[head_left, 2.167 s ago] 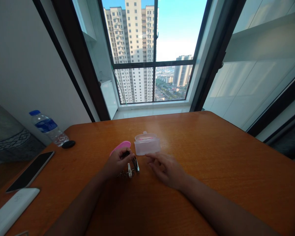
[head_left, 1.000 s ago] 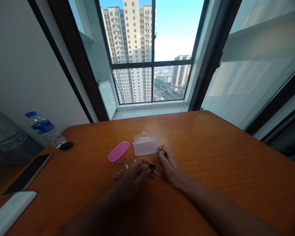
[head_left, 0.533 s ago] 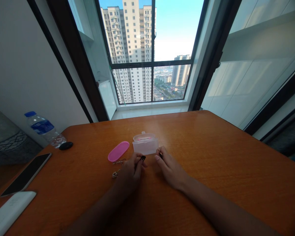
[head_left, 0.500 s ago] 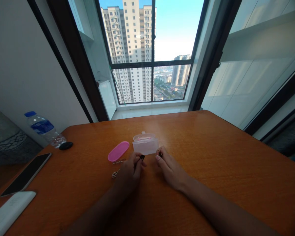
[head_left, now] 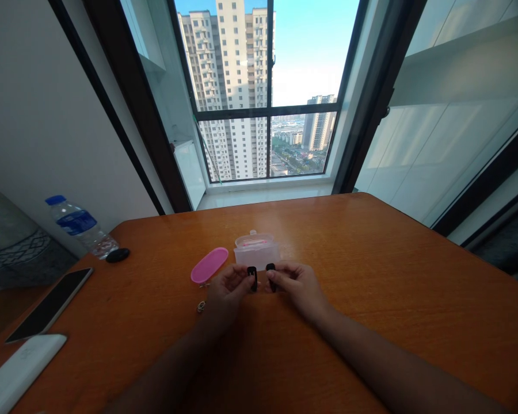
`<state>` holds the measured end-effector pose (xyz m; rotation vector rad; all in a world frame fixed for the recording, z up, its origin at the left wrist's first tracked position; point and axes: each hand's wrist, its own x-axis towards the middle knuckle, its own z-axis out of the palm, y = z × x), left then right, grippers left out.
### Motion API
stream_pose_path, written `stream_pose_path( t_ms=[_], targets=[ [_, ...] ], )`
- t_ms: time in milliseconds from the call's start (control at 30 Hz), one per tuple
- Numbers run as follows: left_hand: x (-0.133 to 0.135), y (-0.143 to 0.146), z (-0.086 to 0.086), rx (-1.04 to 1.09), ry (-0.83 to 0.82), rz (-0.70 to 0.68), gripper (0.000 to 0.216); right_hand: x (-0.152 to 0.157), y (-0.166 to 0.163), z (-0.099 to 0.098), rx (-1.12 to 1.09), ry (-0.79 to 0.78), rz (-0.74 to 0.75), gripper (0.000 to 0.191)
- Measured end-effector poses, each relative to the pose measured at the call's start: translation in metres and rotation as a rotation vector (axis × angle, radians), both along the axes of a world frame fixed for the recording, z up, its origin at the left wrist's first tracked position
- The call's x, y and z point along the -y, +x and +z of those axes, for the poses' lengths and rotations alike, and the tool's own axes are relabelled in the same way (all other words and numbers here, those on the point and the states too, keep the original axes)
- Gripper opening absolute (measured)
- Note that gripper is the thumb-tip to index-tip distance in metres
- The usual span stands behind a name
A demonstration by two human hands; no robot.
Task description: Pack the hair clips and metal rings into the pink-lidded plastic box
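My left hand (head_left: pixel 224 289) pinches a small black clip-like piece (head_left: pixel 252 278) between thumb and fingers. A second small black clip-like piece (head_left: pixel 271 277) is upright in the fingertips of my right hand (head_left: pixel 296 286). The two pieces face each other a short gap apart, and their exact kind is too small to tell. Just behind them stands a translucent plastic box (head_left: pixel 257 256) with its lid raised. To the left lies a pink oval tray or lid (head_left: pixel 209 265). A small metal ring-like thing (head_left: pixel 201 306) rests beside my left hand, which partly hides other small metal bits.
On the left of the wooden table (head_left: pixel 371 287) are a water bottle (head_left: pixel 82 227) with a blue cap, a round black disc (head_left: pixel 117 255), a dark-screened phone (head_left: pixel 49 305) and a white oblong device (head_left: pixel 26 368). A window (head_left: pixel 267 112) lies beyond the far edge.
Both hands have turned so that the black pieces show more fully and upright. My right hand has shifted slightly left, bringing the pieces nearer each other.
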<state>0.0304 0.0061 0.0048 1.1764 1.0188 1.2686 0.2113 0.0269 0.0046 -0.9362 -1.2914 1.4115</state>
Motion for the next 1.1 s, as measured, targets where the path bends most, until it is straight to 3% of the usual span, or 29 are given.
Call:
stream_pose_path(
  t_ms=[233, 633, 900, 1100],
  targets=[
    [-0.001, -0.001, 0.004, -0.004, -0.083, 0.052, 0.041, -0.003, 0.002, -0.005, -0.048, -0.166, -0.149, 0.049],
    [-0.003, -0.009, -0.003, -0.034, 0.063, -0.058, 0.045, -0.002, -0.002, -0.003, -0.054, -0.036, -0.054, 0.045],
    [-0.003, -0.011, -0.003, -0.084, 0.077, -0.137, 0.052, 0.002, 0.001, 0.004, 0.025, 0.023, 0.123, 0.045],
    [-0.001, -0.005, -0.001, 0.044, 0.011, -0.211, 0.05, 0.0, 0.0, -0.004, 0.04, 0.065, 0.117, 0.045]
  ],
)
